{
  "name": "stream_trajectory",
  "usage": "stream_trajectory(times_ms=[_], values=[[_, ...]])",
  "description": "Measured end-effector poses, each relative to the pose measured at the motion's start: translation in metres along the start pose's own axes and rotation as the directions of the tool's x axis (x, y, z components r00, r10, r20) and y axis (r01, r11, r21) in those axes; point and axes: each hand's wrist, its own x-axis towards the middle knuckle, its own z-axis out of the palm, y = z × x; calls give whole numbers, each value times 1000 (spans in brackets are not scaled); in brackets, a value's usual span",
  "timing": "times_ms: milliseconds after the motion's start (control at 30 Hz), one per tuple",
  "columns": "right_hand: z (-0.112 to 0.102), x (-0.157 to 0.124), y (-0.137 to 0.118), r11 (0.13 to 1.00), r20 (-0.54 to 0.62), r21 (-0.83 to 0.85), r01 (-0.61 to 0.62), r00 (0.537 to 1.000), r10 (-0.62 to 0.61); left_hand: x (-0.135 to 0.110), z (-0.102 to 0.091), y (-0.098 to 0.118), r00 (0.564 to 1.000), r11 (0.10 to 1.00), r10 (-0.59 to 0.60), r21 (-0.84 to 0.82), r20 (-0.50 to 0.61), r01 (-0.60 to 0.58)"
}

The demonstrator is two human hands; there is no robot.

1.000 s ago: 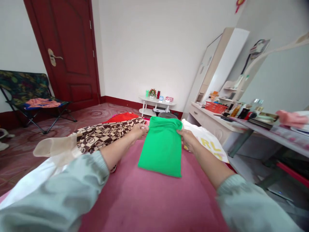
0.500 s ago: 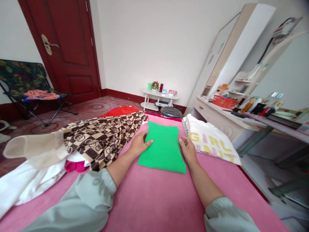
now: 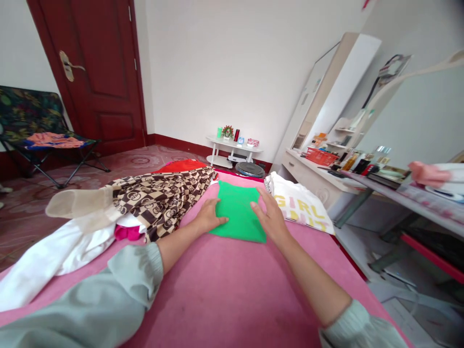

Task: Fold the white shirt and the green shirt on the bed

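Note:
A bright green folded garment (image 3: 237, 210) lies flat on the pink bed cover (image 3: 221, 285). My left hand (image 3: 209, 216) is at its left edge, thumb stretched over the cloth and fingers apart. At the right edge is my right hand (image 3: 270, 215), its fingers spread over the green cloth and gripping nothing. To the right rests a folded white shirt (image 3: 299, 200) with "GIRL" lettering. On the left, a brown-and-cream checked garment (image 3: 159, 198) lies in loose folds.
White clothing (image 3: 54, 253) and a sheer beige piece (image 3: 79, 205) spread over the bed's left side. Beyond the bed stand a low white table (image 3: 235, 142) and a folding chair (image 3: 39, 130). A dressing table with a red basket (image 3: 321, 156) stands at right.
My right hand has moved from the garment's side to above its right part, fingers spreading. The garment's near edge sits farther away. The camera view has turned slightly right.

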Motion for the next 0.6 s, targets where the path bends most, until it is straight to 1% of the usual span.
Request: stream_trajectory(times_ms=[33, 67, 100, 133, 167, 233, 300, 367, 400, 467, 533, 600], values=[[0, -11, -6, 997, 80, -49, 67, 995, -63, -8, -2, 3, 1000, 999, -7, 36, -22, 8], [1, -22, -8, 990, 193, -83, 112, 977, -94, -17, -4, 7, 999, 997, -13, 72, -44, 16], [3, -33, -9, 985, 308, -106, 136, 947, -97, -25, -6, 10, 998, 994, -21, 102, -59, 27], [5, -41, -8, 981, 402, -133, 141, 913, -77, -32, -9, 13, 997, 991, -33, 126, -64, 41], [7, -46, -6, 977, 469, -163, 139, 882, -48, -38, -11, 15, 997, 987, -51, 148, -63, 60], [8, -42, -7, 963, 531, -236, 127, 847, 18, -45, -15, 20, 993, 977, -102, 181, -55, 110], [8, -21, -14, 936, 554, -334, 107, 826, 103, -48, -16, 25, 986, 969, -159, 184, -53, 167], [11, 9, -25, 895, 546, -438, 85, 816, 189, -49, -16, 28, 983, 973, -173, 143, -53, 179], [14, 24, -30, 879, 526, -471, 72, 823, 214, -49, -15, 29, 986, 982, -156, 102, -54, 161], [26, 54, -38, 874, 461, -484, 42, 861, 214, -50, -11, 31, 994, 996, -88, -9, -65, 88], [46, 78, -41, 887, 382, -461, -16, 899, 215, -51, -7, 32, 995, 991, -26, -131, -93, 14], [72, 98, -41, 888, 326, -453, -83, 911, 252, -52, -2, 31, 993, 974, -1, -226, -116, -26]])
